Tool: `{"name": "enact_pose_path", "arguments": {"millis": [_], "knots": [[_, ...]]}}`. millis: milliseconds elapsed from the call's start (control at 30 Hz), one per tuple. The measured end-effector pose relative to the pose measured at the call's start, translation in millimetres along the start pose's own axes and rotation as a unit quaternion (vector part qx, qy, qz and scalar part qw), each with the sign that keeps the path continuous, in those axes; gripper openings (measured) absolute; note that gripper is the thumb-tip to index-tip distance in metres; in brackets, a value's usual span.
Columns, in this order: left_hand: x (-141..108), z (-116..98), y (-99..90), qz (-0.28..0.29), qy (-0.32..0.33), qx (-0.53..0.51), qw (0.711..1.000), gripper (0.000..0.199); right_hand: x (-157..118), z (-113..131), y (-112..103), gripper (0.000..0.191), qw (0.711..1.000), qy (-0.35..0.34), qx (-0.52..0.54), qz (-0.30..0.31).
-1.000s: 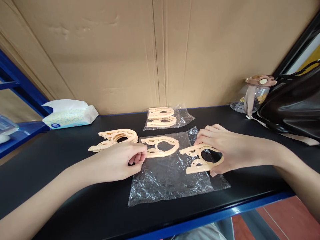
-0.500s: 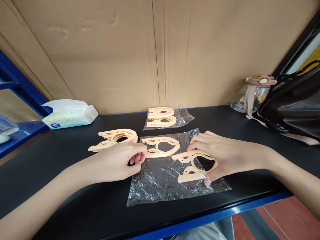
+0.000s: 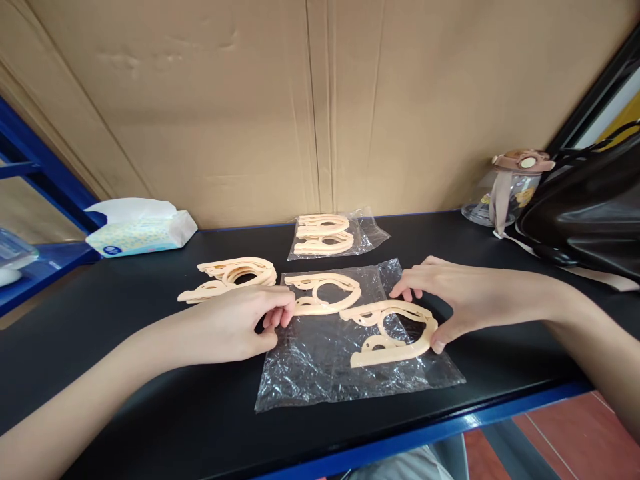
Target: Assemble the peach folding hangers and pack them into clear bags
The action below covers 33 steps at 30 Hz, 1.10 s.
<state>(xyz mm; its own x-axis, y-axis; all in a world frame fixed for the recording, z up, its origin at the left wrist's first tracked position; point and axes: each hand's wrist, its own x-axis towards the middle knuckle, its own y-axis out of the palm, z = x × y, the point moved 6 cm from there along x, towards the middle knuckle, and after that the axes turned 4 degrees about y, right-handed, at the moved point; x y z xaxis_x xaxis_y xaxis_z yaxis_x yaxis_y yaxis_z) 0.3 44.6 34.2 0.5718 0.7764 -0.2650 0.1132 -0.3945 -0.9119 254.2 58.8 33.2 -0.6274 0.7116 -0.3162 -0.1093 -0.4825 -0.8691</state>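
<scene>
A clear plastic bag (image 3: 320, 367) lies flat on the black table. One beige folding hanger (image 3: 345, 307) lies at its upper part. A second beige folding hanger (image 3: 393, 360) rests at the bag's right side; whether it is inside or on top, I cannot tell. My left hand (image 3: 260, 317) has its fingers curled and pinched at the bag's left edge, beside the first hanger's end. My right hand (image 3: 445, 293) is spread around the second hanger's curved end, thumb tip at its rim, fingers apart. Just behind my left hand is a stack of folding hangers (image 3: 245, 267), partly hidden.
Farther back lies another clear bag with hangers (image 3: 325, 243) in it. A tissue pack (image 3: 143, 230) stands at the back left. At the right are a strapped water bottle (image 3: 517, 193) and a dark bag (image 3: 590, 207). Cardboard (image 3: 225, 113) walls the back.
My right hand has loosened from the second hanger and moved right, its fingers opening. That hanger has shifted slightly left. My left hand stays at the bag's edge.
</scene>
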Motion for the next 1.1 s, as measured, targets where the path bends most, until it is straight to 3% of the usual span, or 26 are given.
{"name": "enact_pose_path", "arguments": {"millis": [367,667,1100], "knots": [[0.7,7.8,3.2,-0.007,0.01,-0.02,1.0,0.017,9.6,22.0,9.2,0.037,0.998,-0.037,0.044,-0.028],[-0.1,8.8,5.2,-0.004,0.023,-0.04,0.999,0.013,9.9,27.8,13.6,0.023,0.991,-0.082,0.106,0.0],[1.4,4.6,2.6,0.001,0.022,-0.068,0.997,0.009,17.5,28.6,14.8,0.031,0.994,-0.084,0.047,-0.05]]}}
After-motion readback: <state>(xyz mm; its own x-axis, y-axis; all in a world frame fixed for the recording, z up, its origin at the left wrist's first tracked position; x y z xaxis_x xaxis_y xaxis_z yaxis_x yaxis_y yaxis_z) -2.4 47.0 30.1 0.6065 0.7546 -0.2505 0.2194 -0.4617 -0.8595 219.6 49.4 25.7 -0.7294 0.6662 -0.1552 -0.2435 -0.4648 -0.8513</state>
